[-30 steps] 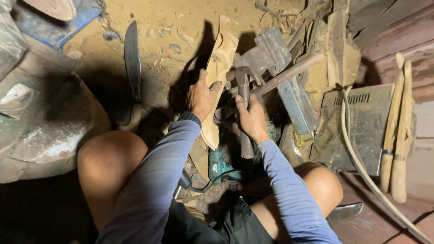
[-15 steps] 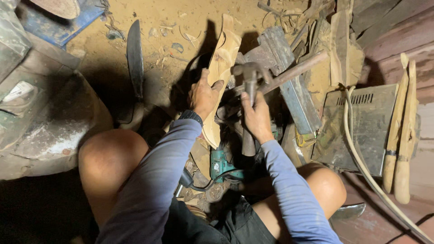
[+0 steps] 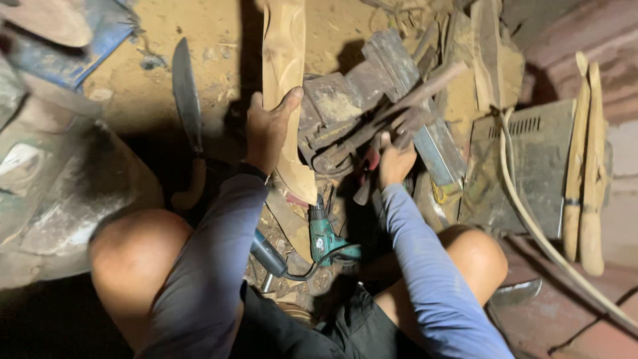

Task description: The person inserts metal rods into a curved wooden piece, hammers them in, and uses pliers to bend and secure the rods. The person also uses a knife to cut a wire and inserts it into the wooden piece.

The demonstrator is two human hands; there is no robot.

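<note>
Left hand point(image 3: 267, 129): closed around carved wooden piece point(image 3: 284, 80), thumb over its edge.
Right hand point(image 3: 396, 161): among metal tools point(image 3: 372, 106); grip unclear.

A carved plank point(image 3: 284, 86) lies left of the vise point(image 3: 359, 113), with a drill point(image 3: 323, 233) below them.

Seated low with bare knees spread — both arms in blue-grey long sleeves reach far from the body. The left hand point(image 3: 267, 129) sits higher on the left, fingers wrapped and thumb hooked over, clamped shut. The right hand point(image 3: 395, 161) lies right of it — curled closed, knuckles up.
</note>
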